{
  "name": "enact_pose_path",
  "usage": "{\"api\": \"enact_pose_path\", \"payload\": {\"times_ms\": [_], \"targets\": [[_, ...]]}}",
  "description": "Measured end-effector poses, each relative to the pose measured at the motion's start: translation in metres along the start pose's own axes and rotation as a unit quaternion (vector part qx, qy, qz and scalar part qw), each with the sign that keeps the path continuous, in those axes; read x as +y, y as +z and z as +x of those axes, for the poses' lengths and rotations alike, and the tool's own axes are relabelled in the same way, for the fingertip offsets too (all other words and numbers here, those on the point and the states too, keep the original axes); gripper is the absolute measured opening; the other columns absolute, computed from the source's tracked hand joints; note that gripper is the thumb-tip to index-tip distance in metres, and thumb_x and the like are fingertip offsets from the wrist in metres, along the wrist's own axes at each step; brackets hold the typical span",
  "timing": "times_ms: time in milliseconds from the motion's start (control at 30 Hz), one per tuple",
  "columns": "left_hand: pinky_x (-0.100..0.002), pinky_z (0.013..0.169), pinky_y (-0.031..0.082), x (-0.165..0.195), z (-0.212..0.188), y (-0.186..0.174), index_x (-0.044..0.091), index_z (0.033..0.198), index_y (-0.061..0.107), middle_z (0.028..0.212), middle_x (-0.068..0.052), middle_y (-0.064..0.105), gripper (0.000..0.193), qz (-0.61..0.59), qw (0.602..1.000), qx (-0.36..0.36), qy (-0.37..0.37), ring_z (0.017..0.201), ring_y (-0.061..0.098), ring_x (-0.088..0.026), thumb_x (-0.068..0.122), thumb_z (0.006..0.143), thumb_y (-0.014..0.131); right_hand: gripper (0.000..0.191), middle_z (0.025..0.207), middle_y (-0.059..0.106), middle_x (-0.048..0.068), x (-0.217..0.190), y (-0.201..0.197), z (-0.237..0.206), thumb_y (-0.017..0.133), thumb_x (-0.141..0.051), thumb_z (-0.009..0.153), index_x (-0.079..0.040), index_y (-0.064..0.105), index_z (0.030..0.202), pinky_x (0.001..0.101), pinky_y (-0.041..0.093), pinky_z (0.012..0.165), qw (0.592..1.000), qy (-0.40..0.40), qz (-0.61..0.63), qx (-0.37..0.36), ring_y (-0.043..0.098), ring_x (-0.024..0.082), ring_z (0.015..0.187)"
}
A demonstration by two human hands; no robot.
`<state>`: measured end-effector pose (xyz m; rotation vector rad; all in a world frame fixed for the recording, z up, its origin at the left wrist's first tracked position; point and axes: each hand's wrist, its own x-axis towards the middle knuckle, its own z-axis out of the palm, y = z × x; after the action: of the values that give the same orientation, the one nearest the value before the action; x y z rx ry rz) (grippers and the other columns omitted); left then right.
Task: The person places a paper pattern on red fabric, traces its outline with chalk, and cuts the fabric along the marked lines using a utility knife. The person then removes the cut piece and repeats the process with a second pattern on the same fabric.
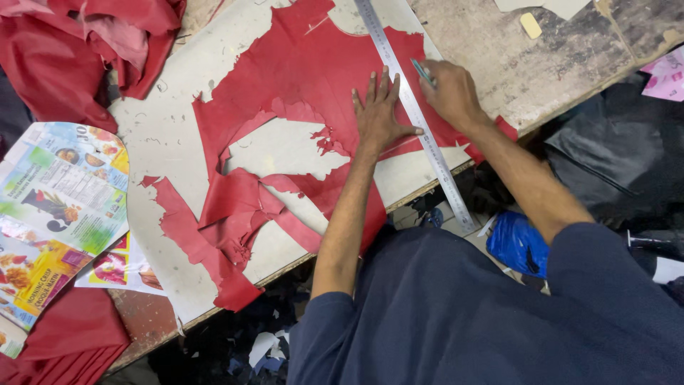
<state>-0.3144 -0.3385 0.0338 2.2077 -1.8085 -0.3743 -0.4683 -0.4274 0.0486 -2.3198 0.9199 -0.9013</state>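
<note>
On the pale worktable (171,135), a long metal ruler (417,117) lay slantwise across a ragged sheet of red leather (299,78). Just left of the ruler the left hand (379,114) pressed flat on the leather, fingers spread wide and thumb touching the ruler's edge, while just right of it the right hand (450,93) was closed around a thin blue-green pen (422,72), its tip against the ruler

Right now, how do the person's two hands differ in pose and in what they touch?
The left hand lies flat, fingers spread, pressing the red leather sheet and touching the metal ruler with its thumb. The right hand is curled, gripping a thin blue-green pen-like tool at the ruler's other edge. Both rest on the same sheet beside the ruler.
</note>
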Motion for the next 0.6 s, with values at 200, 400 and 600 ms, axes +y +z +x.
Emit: {"api": "enact_pose_path", "payload": {"times_ms": [200, 400, 600], "targets": [[-0.068, 0.125, 0.003, -0.005, 0.002, -0.004, 0.018, 0.161, 0.027, 0.171, -0.007, 0.016, 0.148, -0.010, 1.000, 0.000, 0.022, 0.159, 0.009, -0.031, 0.073, 0.039, 0.092, 0.035, 0.107, 0.073, 0.024, 0.000, 0.032, 0.064, 0.074, -0.005, 0.091, 0.003, 0.071, 0.126, 0.0442, 0.058, 0.077, 0.998, -0.035, -0.009, 0.044, 0.073, 0.037, 0.087], [-0.068, 0.126, 0.000, -0.012, 0.002, 0.001, 0.018, 0.161, 0.025, 0.171, -0.007, 0.015, 0.150, -0.013, 1.000, -0.003, 0.027, 0.159, 0.008, -0.030, 0.077, 0.040, 0.090, 0.030, 0.095, 0.072, 0.021, -0.003, 0.037, 0.076, 0.072, -0.006, 0.092, 0.000, 0.075, 0.121, 0.0468, 0.056, 0.074, 0.999, -0.022, -0.036, 0.012, 0.071, 0.039, 0.083], [-0.068, 0.126, -0.001, -0.016, 0.002, 0.004, 0.018, 0.161, 0.024, 0.171, -0.007, 0.015, 0.149, -0.011, 0.999, -0.005, 0.030, 0.159, 0.008, -0.030, 0.082, 0.041, 0.086, 0.027, 0.097, 0.072, 0.022, -0.007, 0.042, 0.089, 0.074, -0.008, 0.095, -0.003, 0.077, 0.120, 0.0485, 0.057, 0.076, 0.998, -0.037, -0.056, 0.003, 0.071, 0.040, 0.087]]}}
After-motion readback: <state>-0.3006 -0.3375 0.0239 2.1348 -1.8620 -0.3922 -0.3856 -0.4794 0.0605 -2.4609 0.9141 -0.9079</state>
